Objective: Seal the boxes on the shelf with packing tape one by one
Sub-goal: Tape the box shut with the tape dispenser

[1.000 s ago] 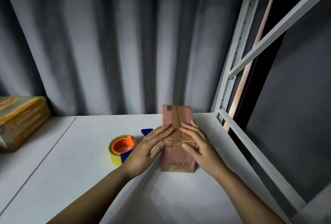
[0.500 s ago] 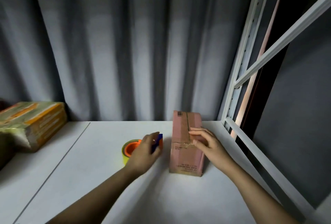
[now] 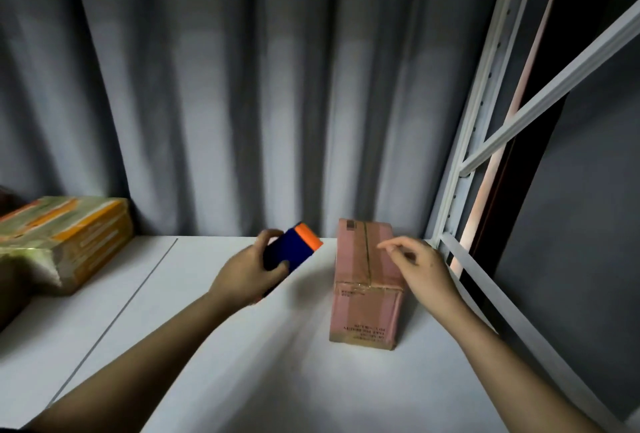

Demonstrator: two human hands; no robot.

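Note:
A small pinkish-brown cardboard box (image 3: pixel 367 280) lies on the white shelf (image 3: pixel 242 363), its top flaps closed along a centre seam. My left hand (image 3: pixel 249 273) grips a blue and orange tape dispenser (image 3: pixel 294 249) and holds it in the air just left of the box. My right hand (image 3: pixel 419 266) hovers over the box's right top edge, fingers loosely curled with thumb and forefinger near each other, holding nothing that I can see. The tape roll itself is hidden behind the left hand.
A larger box wrapped in yellow-green tape (image 3: pixel 59 238) sits at the far left of the shelf. A grey curtain (image 3: pixel 277 86) hangs behind. The white shelf frame with a diagonal brace (image 3: pixel 485 155) borders the right side.
My left hand left the box, took the tape dispenser from the shelf and lifted it. My right hand rose off the box top.

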